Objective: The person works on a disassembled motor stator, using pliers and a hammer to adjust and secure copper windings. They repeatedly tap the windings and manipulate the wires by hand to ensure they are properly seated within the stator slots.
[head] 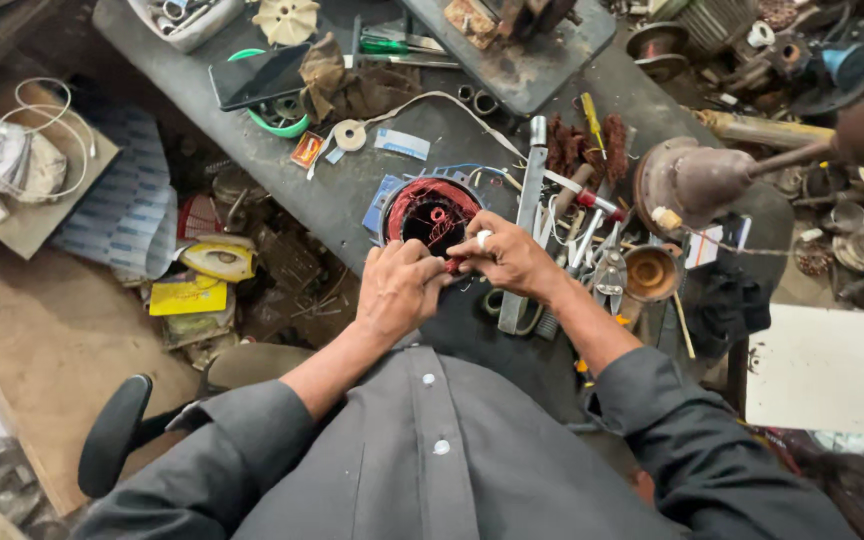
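A round motor stator [430, 212] with red-brown copper windings lies on the dark workbench [282, 160] just ahead of me. My left hand [398, 288] is curled at its near rim, fingers closed on the winding wires. My right hand [508, 258], with a ring on one finger, pinches the same wires at the stator's near right edge. The two hands touch each other. What the fingertips hold exactly is hidden between them.
A long metal file [524, 225], pliers [609, 268], a yellow-handled screwdriver [590, 120] and a rusty cup [651, 272] lie right of the stator. A phone [257, 76], tape roll [350, 135] and rags sit farther back. A rusty motor housing [692, 180] stands right. Clutter covers the floor left.
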